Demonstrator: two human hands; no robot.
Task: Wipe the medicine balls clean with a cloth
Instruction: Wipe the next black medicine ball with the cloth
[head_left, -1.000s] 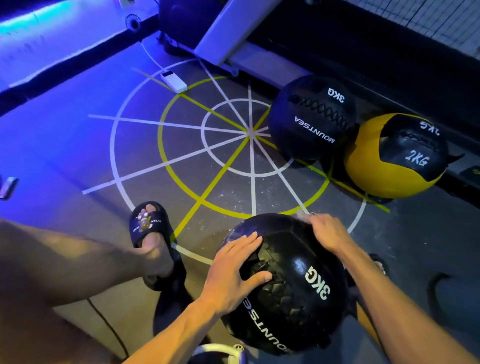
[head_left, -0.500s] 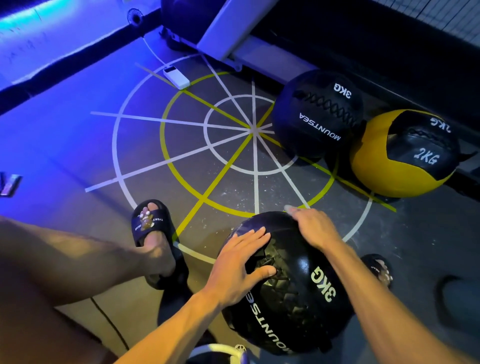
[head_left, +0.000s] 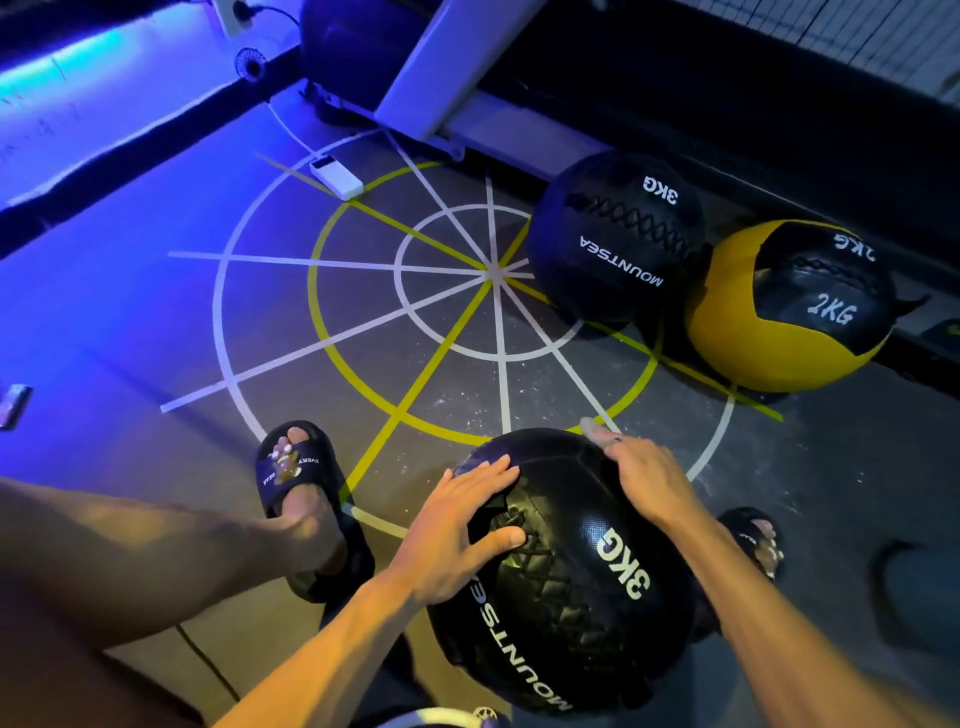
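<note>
i look down at the near ball (head_left: 571, 571), a black one marked 3kg, which sits on the floor (head_left: 156, 322) between my two feet. my left hand (head_left: 457, 525) lies flat on its upper left side, fingers straight and together, thumb spread onto the laced seam. it holds nothing; i think it only steadies the ball so it does not roll. my right hand (head_left: 649, 478) is on the top right of the ball, fingers bent over the far edge. a small pale thing shows past the fingertips, maybe a bit of cloth (head_left: 592, 428), but it is too small and blurred to be sure, so i cannot tell if this hand grips something or only presses.

two more balls wait further away, by the dark base of a machine: a second black ball (head_left: 618, 239) and, just beside it on the right, a yellow ball (head_left: 784, 312) marked 2kg. they seem parked against the base so they stay still. i judge that they come after this one.

hidden things: the underside of the near ball, the right palm, and most of my right foot (head_left: 753, 535) behind the arm. the left slipper (head_left: 296, 467) is clear to see. a white box (head_left: 336, 179) with a cable lies on the floor circle; what it is i cannot say.
</note>
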